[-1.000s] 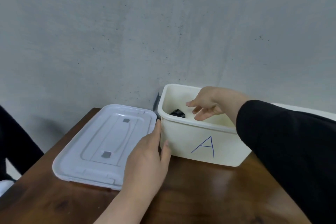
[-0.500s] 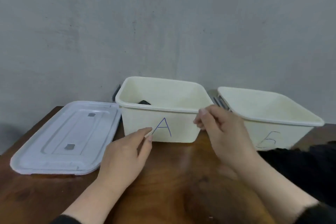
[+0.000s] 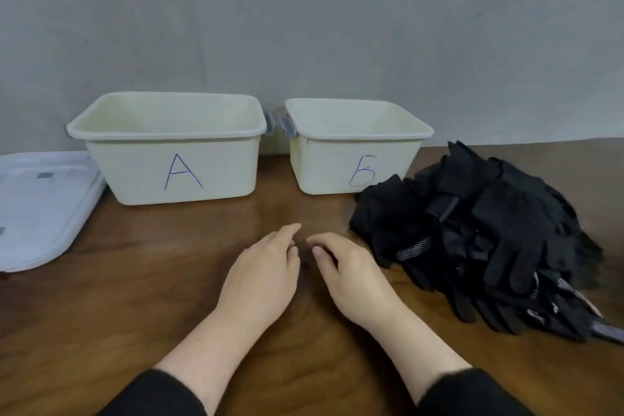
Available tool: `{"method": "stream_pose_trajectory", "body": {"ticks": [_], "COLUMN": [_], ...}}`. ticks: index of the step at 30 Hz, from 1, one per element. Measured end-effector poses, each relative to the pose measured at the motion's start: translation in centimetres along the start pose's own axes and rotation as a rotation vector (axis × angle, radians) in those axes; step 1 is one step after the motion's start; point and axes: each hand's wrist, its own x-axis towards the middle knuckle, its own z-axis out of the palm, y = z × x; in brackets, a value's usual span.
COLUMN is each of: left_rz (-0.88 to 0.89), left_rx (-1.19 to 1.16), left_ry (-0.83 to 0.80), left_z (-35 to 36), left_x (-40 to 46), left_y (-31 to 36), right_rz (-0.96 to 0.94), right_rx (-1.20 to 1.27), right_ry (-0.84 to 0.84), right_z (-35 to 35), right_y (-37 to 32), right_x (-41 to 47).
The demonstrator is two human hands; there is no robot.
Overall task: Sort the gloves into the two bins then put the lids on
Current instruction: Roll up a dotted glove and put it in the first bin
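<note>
lid [image 3: 44, 209] at the far left, white and flat on the wooden table [image 3: 141, 297], partly cut off by the edge of view, its right edge just beside bin a [image 3: 175, 159]. that bin is cream plastic, open on top, with a blue letter a drawn on its front wall; from here i cannot see down to its floor. next to it on the right stands bin b [image 3: 351, 152], the same kind, open too, marked with a blue b. grey clips [image 3: 280, 123] show in the narrow gap between the two rims. both bins sit at the back of the table against a grey wall [image 3: 304, 17].

in front of the bins, near the middle of the table, my left hand [image 3: 263, 277] rests palm down, fingers loosely spread and a little curled, holding nothing. my right hand [image 3: 351, 277] lies just beside it, palm down, fingers bent under slightly, also empty; the fingertips of the two hands nearly meet. black sleeves cover both forearms at the bottom of view.

to the right of my right hand lies the pile of black gloves [image 3: 479, 233], heaped on the table, its left edge close to bin b's front corner, some with mesh patches showing
</note>
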Motion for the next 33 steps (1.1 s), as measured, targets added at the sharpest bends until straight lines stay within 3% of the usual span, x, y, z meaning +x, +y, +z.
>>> {"method": "stream_pose_trajectory", "body": {"ticks": [7, 13, 17, 20, 23, 26, 33], "left_rz": [-0.03, 0.039, 0.121, 0.178, 0.238, 0.286, 0.299], "left_rx": [0.006, -0.019, -0.03, 0.025, 0.057, 0.06, 0.041], "left_ry": [0.022, 0.044, 0.103, 0.135, 0.146, 0.135, 0.107], "left_z": [1.4, 1.8, 2.2, 2.3, 2.5, 2.7, 2.5], "left_x": [-1.6, -2.9, -3.4, -3.8, -4.1, -4.4, -4.7], "left_y": [1.9, 3.4, 4.8, 5.8, 6.9, 7.5, 6.8], "right_rz": [0.037, -0.138, -0.122, 0.005, 0.216, 0.293, 0.219], "right_rx": [0.162, 0.065, -0.105, -0.337, -0.514, -0.555, -0.498], "right_ry": [0.18, 0.312, 0.411, 0.337, 0.09, -0.14, -0.119], "right_z": [-1.4, -7.2, -14.9, -20.5, -24.6, -26.5, -27.7], "right_y": [0.7, 0.2, 2.4, 5.6, 8.9, 10.8, 10.0], "right_x": [-1.5, -2.9, -1.7, 0.1, 1.1, 1.4, 2.5]}}
